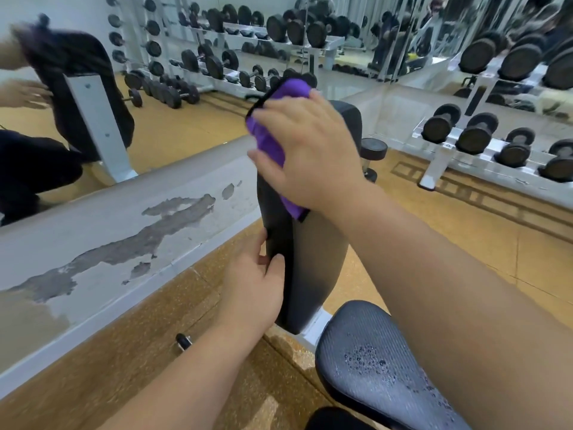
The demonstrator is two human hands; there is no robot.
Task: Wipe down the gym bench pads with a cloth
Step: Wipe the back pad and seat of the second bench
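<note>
Right hand presses purple cloth on back pad; left hand seemingly grips edge.

floor: tan speckled floor | wall: mirror wall above a low grey ledge with peeling paint | furniture: white dumbbell rack at right, loaded with black dumbbells

left hand bare | right hand bare | forearms unsleeved
</note>
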